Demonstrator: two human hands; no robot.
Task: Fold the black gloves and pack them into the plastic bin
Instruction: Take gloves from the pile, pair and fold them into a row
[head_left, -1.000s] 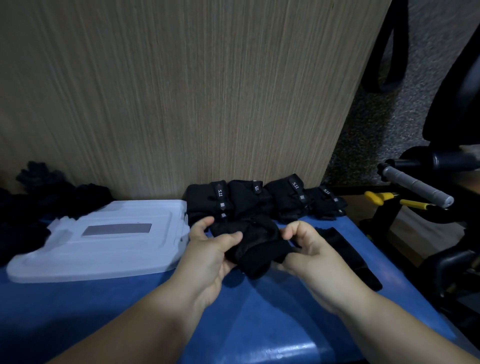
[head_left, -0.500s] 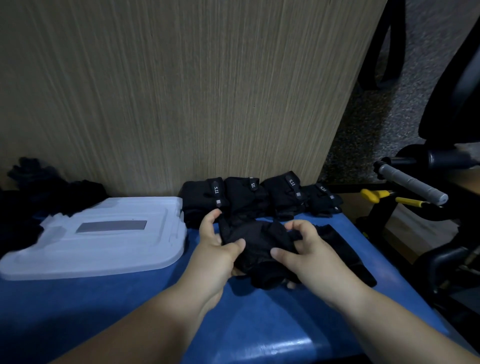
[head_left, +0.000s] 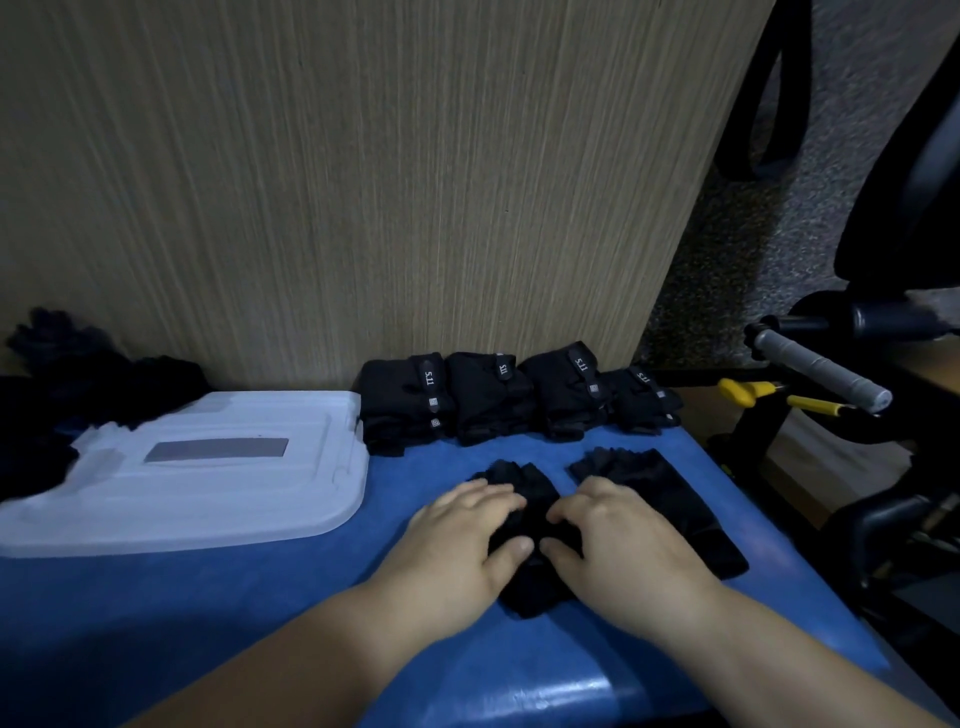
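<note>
Student: Both hands have come down since the earlier frames. Is the glove they held bunched above the table now lying on it?

Tutor: Yes. The left hand (head_left: 467, 525) and right hand (head_left: 618, 535) are spread palm-down, thumbs nearly meeting. They press the black glove (head_left: 527, 483) flat on the blue table (head_left: 260, 597) and pinch nothing.

Student: How much is finished?

Tutor: Four folded gloves (head_left: 498, 395) stand in a row, touching one another, against the wood panel (head_left: 363, 182).

Student: And what is left?

Tutor: A second glove (head_left: 660, 493) lies flat just beside the right hand. A loose pile of gloves (head_left: 78, 364) sits far left, behind the translucent plastic lid (head_left: 208, 467). No open bin shows, so packing appears not yet begun. By this reading, folding is partway through.
</note>
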